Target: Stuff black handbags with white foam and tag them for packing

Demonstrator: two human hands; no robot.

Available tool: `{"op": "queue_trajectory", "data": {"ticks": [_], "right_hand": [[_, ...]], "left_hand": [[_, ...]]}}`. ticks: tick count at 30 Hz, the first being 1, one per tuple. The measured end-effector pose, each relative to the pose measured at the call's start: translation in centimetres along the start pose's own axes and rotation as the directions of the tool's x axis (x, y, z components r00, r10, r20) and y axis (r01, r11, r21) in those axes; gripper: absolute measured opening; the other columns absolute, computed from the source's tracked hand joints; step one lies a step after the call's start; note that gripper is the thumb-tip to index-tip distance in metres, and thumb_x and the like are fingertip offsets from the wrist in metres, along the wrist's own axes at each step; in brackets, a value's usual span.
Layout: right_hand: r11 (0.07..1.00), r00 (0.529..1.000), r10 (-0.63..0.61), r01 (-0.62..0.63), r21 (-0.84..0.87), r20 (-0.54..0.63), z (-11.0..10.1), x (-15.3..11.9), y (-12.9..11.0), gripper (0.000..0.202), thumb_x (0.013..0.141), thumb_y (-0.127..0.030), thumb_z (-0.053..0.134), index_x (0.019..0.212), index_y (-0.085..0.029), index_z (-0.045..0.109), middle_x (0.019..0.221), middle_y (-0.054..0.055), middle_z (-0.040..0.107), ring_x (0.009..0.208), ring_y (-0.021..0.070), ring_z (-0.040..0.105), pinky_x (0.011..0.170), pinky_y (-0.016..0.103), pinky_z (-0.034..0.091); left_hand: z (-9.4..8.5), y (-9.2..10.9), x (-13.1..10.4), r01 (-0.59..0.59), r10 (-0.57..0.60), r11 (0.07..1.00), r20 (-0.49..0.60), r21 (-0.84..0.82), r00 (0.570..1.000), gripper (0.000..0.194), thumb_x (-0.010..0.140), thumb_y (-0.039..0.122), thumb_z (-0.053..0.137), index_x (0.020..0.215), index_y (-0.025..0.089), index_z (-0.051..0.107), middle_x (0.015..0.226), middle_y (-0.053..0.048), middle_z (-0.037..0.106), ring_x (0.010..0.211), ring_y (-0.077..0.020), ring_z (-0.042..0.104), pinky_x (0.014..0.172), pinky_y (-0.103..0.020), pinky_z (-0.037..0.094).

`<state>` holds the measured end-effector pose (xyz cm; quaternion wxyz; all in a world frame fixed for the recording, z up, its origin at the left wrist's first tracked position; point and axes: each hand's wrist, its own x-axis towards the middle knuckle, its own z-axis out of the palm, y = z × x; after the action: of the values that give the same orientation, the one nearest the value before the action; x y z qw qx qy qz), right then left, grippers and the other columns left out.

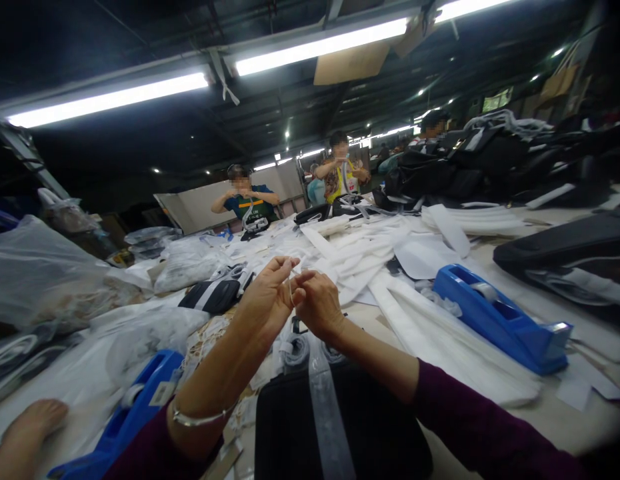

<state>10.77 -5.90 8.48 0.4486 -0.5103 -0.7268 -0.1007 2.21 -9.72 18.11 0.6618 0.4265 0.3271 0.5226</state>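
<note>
My left hand (pixel 275 293) and my right hand (pixel 317 300) are raised close together in the middle of the view. Fingers of both are pinched on a thin white string (pixel 291 288), which runs between them. Below my hands lies a black bag (pixel 285 427) with a strip of clear plastic wrap (pixel 330 413) down its front. Rolled grey straps (pixel 295 349) sit at the bag's top edge, just under my wrists.
Blue tape dispensers stand at right (pixel 495 313) and lower left (pixel 135 407). White sheets (pixel 430 333) cover much of the table. Black bags (pixel 460 167) are heaped at back right. Two people work across the table; another person's hand (pixel 35 420) rests at lower left.
</note>
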Motion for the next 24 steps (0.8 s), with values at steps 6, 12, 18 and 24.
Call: {"op": "queue_trajectory", "data": {"ticks": [6,12,18,24], "right_hand": [[0.993,0.990,-0.119,0.117,0.025,0.076,-0.7,-1.2,-0.4,0.018,0.080,-0.009,0.049,0.090,-0.016,0.062,0.093,0.010,0.064,0.093,0.0252,0.053,0.081,0.038,0.036],[0.715,0.916,-0.090,-0.214,0.665,0.392,-3.1,0.1,2.2,0.041,0.064,-0.003,0.051,0.100,-0.018,0.061,0.102,0.006,0.064,0.094,0.0205,0.057,0.083,0.035,0.044],[-0.012,0.806,-0.366,-0.505,0.863,0.466,-3.1,3.4,4.0,0.045,0.065,-0.016,0.067,0.109,-0.019,0.059,0.103,0.003,0.064,0.099,0.0191,0.059,0.086,0.032,0.046],[-0.081,0.716,-0.300,-0.678,0.731,0.631,0.9,1.6,5.8,0.023,0.073,-0.034,0.073,0.080,-0.014,0.063,0.068,-0.001,0.059,0.064,0.0119,0.057,0.076,0.032,0.048]], "left_hand": [[-0.5,0.6,0.3,-0.126,0.126,0.988,0.014,0.094,0.992,0.008,0.083,0.012,0.058,0.081,0.016,0.053,0.108,-0.006,0.061,0.074,-0.0130,0.066,0.044,-0.016,0.049],[-1.2,1.5,0.6,-0.139,0.117,0.962,0.108,0.236,0.987,0.004,0.084,0.013,0.057,0.080,0.014,0.056,0.104,-0.008,0.064,0.070,-0.0128,0.063,0.045,-0.018,0.049],[-1.0,1.3,1.3,-0.028,-0.029,0.972,0.239,0.232,0.971,0.004,0.083,0.014,0.061,0.081,0.011,0.061,0.082,-0.009,0.068,0.063,-0.0140,0.064,0.048,-0.020,0.050],[-3.3,0.0,2.8,-0.045,0.042,0.995,0.034,0.087,0.999,0.007,0.080,0.007,0.059,0.080,0.013,0.056,0.092,-0.011,0.070,0.067,-0.0140,0.066,0.066,-0.030,0.056]]}}
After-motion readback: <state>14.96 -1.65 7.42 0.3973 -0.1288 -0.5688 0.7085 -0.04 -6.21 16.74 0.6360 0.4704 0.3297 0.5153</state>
